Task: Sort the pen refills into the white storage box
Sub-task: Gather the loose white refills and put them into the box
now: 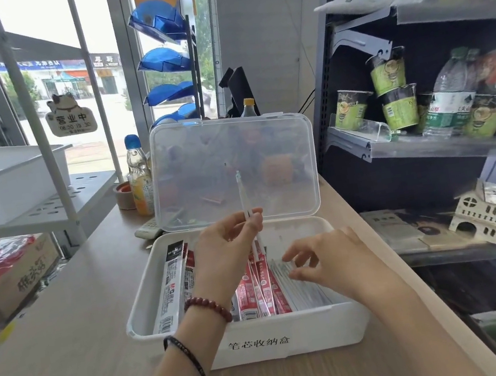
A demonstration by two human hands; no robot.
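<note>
On the counter (72, 362), box: the white storage box (143, 302) stands near the front edge, and its clear lid (234, 170) stands open behind it.
Left part of box: grey and black packs (172, 291) lie lengthwise against the left wall.
Left hand: the left hand (226, 246) is raised over the middle of the box and pinches one thin pen refill (243, 195) between thumb and fingers. The grip is narrow and closed on it.
Refill: it stands almost upright, with the top in front of the lid and the low end hidden behind the hand, above the red packs.
Middle of box: red packs (259, 286) lie side by side, just beside the grey ones.
Right part of box: clear refills (301, 289) lie in a row, touching the red packs.
Right hand: the right hand (326, 260) is over the clear refills with fingers spread and bent, and it holds nothing. It is not possible to tell if the fingertips touch them.
Step in hand: probably the placing of one loose refill, while the right hand makes room in the row.
Next move: it calls for lowering the refill flat, parallel to the others, into the group of the same kind. The row is tight, so a gap must be there first.
</note>
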